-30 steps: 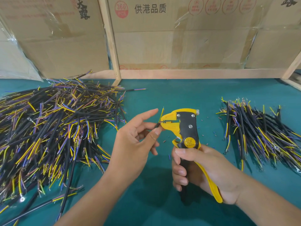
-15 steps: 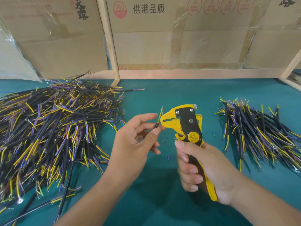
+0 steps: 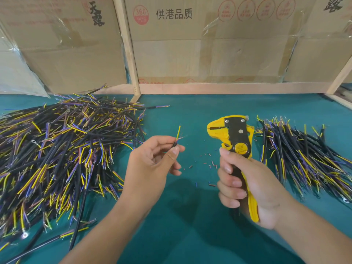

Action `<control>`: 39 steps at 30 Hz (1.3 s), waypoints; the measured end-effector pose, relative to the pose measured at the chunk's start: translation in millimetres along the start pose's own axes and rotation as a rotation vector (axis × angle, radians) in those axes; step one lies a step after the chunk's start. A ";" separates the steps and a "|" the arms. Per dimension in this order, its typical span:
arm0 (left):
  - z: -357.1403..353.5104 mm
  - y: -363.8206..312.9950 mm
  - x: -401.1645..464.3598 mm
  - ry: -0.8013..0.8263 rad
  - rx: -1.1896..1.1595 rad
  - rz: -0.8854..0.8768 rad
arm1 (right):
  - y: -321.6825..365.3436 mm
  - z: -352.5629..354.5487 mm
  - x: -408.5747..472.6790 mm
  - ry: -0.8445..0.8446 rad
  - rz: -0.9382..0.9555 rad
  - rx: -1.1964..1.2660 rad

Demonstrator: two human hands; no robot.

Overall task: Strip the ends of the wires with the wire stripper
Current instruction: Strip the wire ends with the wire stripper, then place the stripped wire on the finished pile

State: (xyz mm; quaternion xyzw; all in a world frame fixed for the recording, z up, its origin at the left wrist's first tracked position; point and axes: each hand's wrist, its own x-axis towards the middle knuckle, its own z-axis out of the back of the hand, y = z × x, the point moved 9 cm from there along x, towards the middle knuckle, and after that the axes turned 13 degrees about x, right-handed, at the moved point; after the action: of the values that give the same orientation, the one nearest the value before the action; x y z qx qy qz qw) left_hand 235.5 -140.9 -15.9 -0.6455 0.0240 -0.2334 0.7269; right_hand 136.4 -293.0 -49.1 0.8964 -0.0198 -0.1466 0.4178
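A person works at a teal-covered table (image 3: 190, 115), seen from a head-worn camera looking down on 2 bare hands. The left hand (image 3: 152, 164) pinches a short black-jacketed wire (image 3: 176, 142) between thumb and fingers, its end pointing up and away; a yellow conductor and thinner strands fan out from the jacket above the fingertips. The right hand (image 3: 247, 185) is wrapped around the handles of a yellow-and-black wire stripper (image 3: 236, 141), held upright with its head tilted toward the left. The stripper's jaws stand just apart, with nothing between them, and the wire end sits well to their left, not touching the tool.

A large heap of wires (image 3: 57, 149) in black, yellow, blue and purple sprawls across the left of the table, some carrying ring terminals. A smaller pile of wires (image 3: 304, 159) lies to the right, just beyond the stripper. Small bits of cut insulation (image 3: 209, 164) dot the cloth between the 2 hands. Behind the table, cardboard boxes (image 3: 209, 44) printed with Chinese characters and a red "360 PCS" stamp stand against a wooden frame (image 3: 127, 44).
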 end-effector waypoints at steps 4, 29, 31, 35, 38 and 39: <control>-0.7 2.8 -0.3 0.013 0.020 0.036 | -0.2 0.3 -0.2 -0.012 -0.003 -0.028; -53.0 -67.0 -5.4 0.174 -0.026 -0.010 | -30.4 1.0 5.3 -0.038 -0.199 0.216; -81.0 -86.2 7.8 0.242 -0.024 0.011 | -30.4 3.5 6.6 -0.060 -0.200 0.211; -142.7 -98.6 46.6 0.251 -0.008 0.083 | -31.1 1.9 4.0 -0.060 -0.213 0.273; -187.2 -87.7 70.3 0.242 0.066 0.152 | -27.5 -2.2 3.0 -0.030 -0.179 0.242; -202.2 -83.2 74.0 0.271 0.122 0.168 | -26.4 -1.6 3.0 -0.037 -0.163 0.243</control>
State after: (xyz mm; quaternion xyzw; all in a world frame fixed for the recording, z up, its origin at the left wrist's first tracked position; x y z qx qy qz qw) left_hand 207.8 -360.6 49.3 -0.5585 0.1612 -0.2577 0.7718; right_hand 137.5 -275.1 -68.8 0.9361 0.0278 -0.1933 0.2927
